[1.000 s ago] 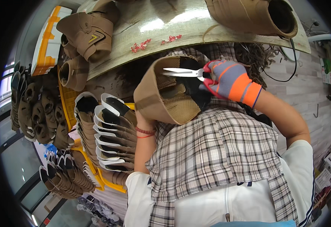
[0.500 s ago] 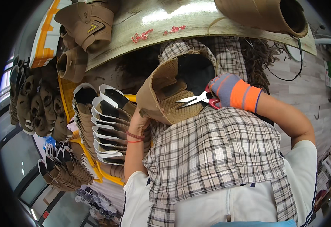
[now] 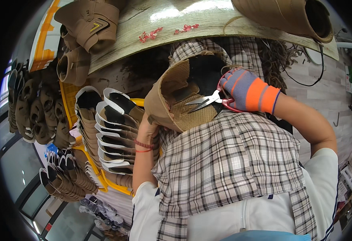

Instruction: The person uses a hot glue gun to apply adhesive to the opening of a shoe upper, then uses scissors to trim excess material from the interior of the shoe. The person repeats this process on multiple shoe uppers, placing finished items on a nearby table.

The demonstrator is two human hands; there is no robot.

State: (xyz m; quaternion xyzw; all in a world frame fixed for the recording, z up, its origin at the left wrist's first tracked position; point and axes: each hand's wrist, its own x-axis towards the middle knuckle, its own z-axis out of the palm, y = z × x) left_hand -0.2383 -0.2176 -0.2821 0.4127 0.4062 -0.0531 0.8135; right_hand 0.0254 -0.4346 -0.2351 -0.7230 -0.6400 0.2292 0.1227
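Note:
On my lap sits a brown shoe upper (image 3: 158, 98), its opening facing me and showing a tan mesh lining and a black part inside. My left hand (image 3: 148, 126), bare with red bracelets at the wrist, grips the upper from its left side; some fingers are hidden behind and inside it. My right hand (image 3: 242, 89), in a grey and orange glove, is closed on the red handles of a pair of scissors (image 3: 208, 100). The scissor blades are parted and point left over the mesh lining. A checked apron (image 3: 220, 160) covers my lap.
A wooden table (image 3: 208, 26) with red scraps stands ahead, brown uppers (image 3: 89, 26) at its left and another (image 3: 284, 16) at its right. Stacked uppers with white edges (image 3: 113, 136) stand by a yellow frame (image 3: 103, 180) on my left. Brown trimmings (image 3: 274, 60) hang under the table.
The scissors' handles and blades have spread wider, and my right hand has shifted slightly. The upper stays in my left hand, almost unmoved.

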